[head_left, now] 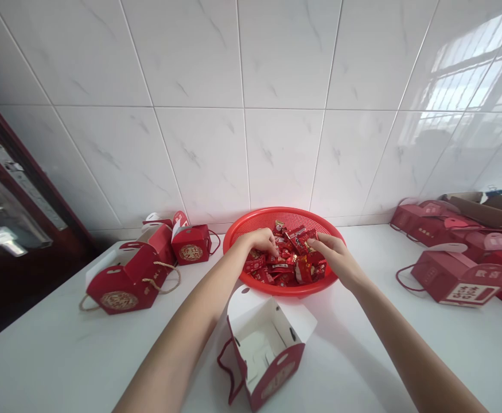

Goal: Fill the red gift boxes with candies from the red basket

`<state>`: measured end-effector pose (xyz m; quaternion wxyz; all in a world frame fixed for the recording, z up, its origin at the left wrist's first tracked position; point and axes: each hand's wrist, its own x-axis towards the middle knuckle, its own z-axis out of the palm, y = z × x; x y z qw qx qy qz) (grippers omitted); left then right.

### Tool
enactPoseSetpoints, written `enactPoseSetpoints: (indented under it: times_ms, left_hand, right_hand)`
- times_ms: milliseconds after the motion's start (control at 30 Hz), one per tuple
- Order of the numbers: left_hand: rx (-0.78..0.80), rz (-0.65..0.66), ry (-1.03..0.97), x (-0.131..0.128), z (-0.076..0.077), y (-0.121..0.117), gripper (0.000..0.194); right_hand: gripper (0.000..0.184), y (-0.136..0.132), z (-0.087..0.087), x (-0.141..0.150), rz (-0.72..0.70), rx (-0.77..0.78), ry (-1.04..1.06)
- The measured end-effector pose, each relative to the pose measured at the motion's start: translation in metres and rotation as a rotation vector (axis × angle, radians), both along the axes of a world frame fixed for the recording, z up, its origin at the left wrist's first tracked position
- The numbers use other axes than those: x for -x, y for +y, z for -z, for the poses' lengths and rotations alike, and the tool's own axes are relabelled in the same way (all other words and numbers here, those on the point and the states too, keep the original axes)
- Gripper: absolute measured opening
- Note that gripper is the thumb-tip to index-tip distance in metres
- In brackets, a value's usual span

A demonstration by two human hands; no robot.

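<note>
Both of my hands are inside a red plastic mesh basket (pixel 335 275) holding many candies in red wrappers (pixel 283 258). My left hand (pixel 261 240) reaches over the left side, its fingers curled down among the candies; what they hold, if anything, is hidden. On the right side, my right hand (pixel 330 252) pinches a red-wrapped candy (pixel 307 238) between thumb and fingers. Between my forearms, in front of the basket, stands an open gift box (pixel 279 373), dark red outside and white inside, with its flaps spread and a dark red cord handle hanging on its left. Its inside shows no candy.
At the left stand red gift boxes (pixel 125 281), one with rope handles, and a smaller box (pixel 191 244) nearer the basket. Several more red boxes (pixel 452 275) and a brown carton (pixel 470 209) are at the right. A tiled wall (pixel 285 160) backs the white table (pixel 354 350).
</note>
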<state>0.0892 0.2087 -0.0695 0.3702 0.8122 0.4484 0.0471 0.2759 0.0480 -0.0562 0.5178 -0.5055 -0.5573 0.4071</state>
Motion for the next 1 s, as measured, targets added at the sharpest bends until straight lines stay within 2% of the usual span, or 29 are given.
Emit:
enactPoseSetpoints:
  times_ms: [167,300,433,667,1000]
  left_hand:
    - [-0.022,0.020,-0.259,-0.005,-0.004,-0.001,0.032]
    - [0.028,0.064,-0.477,-0.010,-0.010,-0.006,0.045]
    - [0.085,0.085,-0.606,-0.011,-0.016,-0.011,0.051]
    - [0.143,0.088,-0.685,-0.011,-0.018,-0.015,0.046]
    - [0.196,0.112,-0.745,-0.013,-0.025,-0.024,0.050]
  right_hand:
    - [0.042,0.001,0.003,-0.001,0.023,0.006,-0.002]
    - [0.039,0.001,0.002,-0.001,0.019,0.035,0.038]
    - [0.035,0.001,0.001,-0.001,0.019,0.024,0.112]
    - [0.033,0.006,0.007,0.000,0.139,-0.022,0.132]
    - [0.037,0.005,0.006,0.000,0.106,-0.028,0.127]
